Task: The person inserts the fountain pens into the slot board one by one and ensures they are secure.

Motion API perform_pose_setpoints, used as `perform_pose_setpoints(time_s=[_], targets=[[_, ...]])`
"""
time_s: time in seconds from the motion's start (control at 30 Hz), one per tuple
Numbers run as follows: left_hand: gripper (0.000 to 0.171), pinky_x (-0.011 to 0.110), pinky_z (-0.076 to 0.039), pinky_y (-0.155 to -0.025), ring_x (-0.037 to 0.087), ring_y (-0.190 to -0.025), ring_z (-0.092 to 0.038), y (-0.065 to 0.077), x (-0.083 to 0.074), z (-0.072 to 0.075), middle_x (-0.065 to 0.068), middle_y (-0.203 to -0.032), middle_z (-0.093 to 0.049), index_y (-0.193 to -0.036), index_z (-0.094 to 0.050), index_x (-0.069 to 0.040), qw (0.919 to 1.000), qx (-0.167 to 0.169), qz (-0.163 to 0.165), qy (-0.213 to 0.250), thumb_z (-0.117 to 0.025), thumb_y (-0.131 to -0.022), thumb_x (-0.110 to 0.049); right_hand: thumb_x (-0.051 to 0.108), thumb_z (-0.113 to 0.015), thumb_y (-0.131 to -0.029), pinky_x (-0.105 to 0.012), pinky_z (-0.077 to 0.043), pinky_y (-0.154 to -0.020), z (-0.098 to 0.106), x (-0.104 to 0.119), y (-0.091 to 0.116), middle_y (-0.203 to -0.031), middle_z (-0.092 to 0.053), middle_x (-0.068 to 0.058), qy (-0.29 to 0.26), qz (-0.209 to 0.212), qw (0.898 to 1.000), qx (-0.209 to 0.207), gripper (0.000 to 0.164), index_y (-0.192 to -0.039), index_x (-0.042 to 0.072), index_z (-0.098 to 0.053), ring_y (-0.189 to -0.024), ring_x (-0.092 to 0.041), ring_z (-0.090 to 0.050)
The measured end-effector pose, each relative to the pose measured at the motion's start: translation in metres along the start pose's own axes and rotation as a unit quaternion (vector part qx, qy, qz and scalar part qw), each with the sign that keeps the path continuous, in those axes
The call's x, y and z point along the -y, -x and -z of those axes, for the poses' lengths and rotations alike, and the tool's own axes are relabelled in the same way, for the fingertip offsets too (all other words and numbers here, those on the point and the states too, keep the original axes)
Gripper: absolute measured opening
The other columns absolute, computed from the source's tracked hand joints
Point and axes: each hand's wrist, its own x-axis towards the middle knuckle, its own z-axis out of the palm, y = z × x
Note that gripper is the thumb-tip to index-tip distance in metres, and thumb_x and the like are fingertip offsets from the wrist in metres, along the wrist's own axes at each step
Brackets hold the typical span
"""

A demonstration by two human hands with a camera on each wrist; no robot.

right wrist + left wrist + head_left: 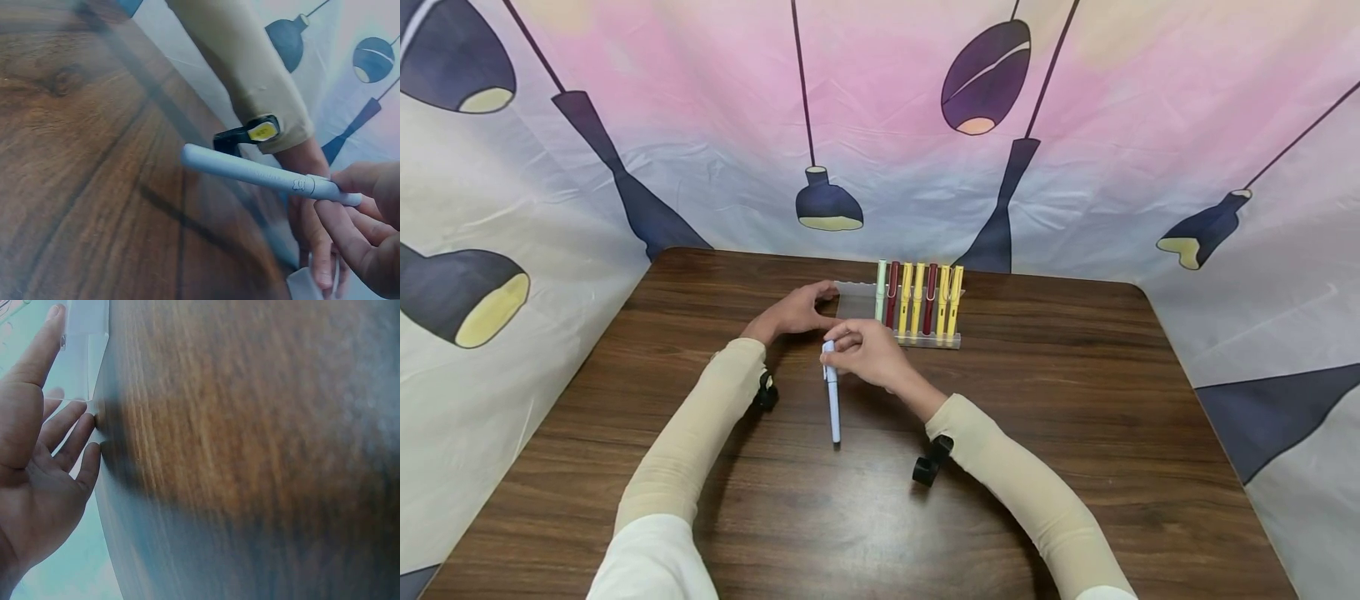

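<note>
A light blue capped pen (832,400) hangs above the table, slightly tilted, pinched near its cap end by the thumb and fingers of my right hand (868,354). The right wrist view shows the pen (250,172) with its rounded end pointing away from the fingers. My left hand (793,310) holds the left end of a clear plastic pen stand (857,304), thumb at the front and fingers toward the back. In the left wrist view, the left hand (37,444) has its thumb against the stand (84,344).
Upright in the stand's right part are a pale green pen (881,292), two dark red pens and several yellow pens (955,300). The brown wooden table (1037,433) meets a lamp-patterned cloth (887,100) behind. Black wrist cameras (932,461) hang under both forearms.
</note>
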Motion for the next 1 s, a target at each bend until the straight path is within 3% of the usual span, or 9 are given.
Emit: perform_pose_setpoints(time_s=[0.27,0.5,0.6,0.8,1.0], targets=[[0.069,0.054,-0.036,-0.117,0.041,-0.142,-0.041,0.0,0.0,0.0,0.025,-0.153,-0.045,-0.149,-0.042,0.004,1.0,0.002,-0.006,0.006,-0.077,-0.093,-0.016,0.007,-0.079,-0.09,-0.053,-0.061,-0.082,0.014,0.012,0.002,-0.102,-0.074,-0.015,-0.016,0.02,1.0,-0.003,0.03,-0.117,-0.002,-0.071,-0.086,-0.02,-0.075],[0.073,0.054,-0.035,-0.118,0.04,-0.144,-0.04,0.0,0.001,0.0,0.025,-0.155,-0.044,-0.151,-0.039,0.003,0.9999,0.005,-0.003,0.011,-0.078,-0.092,-0.018,0.008,-0.079,-0.091,-0.048,-0.062,-0.081,0.025,0.024,0.002,-0.101,-0.075,-0.014,-0.007,0.048,0.999,-0.009,0.032,-0.117,-0.007,-0.071,-0.085,-0.017,-0.074],[0.076,0.054,-0.034,-0.118,0.041,-0.145,-0.038,0.0,0.0,0.0,0.025,-0.156,-0.042,-0.153,-0.037,0.003,0.9999,0.009,-0.001,0.013,-0.078,-0.093,-0.018,0.01,-0.079,-0.091,-0.044,-0.062,-0.08,0.03,0.028,0.002,-0.1,-0.076,-0.012,0.013,0.059,0.998,-0.017,0.028,-0.115,-0.003,-0.073,-0.087,-0.017,-0.073],[0.08,0.054,-0.034,-0.118,0.038,-0.145,-0.039,-0.001,0.0,-0.001,0.022,-0.155,-0.043,-0.153,-0.037,0.0,0.9998,0.009,0.011,0.014,-0.08,-0.092,-0.028,0.017,-0.079,-0.092,-0.031,-0.06,-0.078,0.043,0.035,0.001,-0.101,-0.076,-0.006,0.073,0.079,0.993,-0.038,0.027,-0.116,0.004,-0.076,-0.09,-0.018,-0.071],[0.087,0.055,-0.033,-0.119,0.038,-0.146,-0.039,-0.001,0.0,-0.001,0.021,-0.157,-0.042,-0.155,-0.035,-0.001,0.9994,0.011,0.02,0.026,-0.081,-0.09,-0.035,0.011,-0.076,-0.094,-0.035,-0.061,-0.078,0.054,0.043,-0.004,-0.101,-0.075,-0.011,0.068,0.096,0.992,-0.042,0.026,-0.118,0.002,-0.074,-0.088,-0.021,-0.071]])
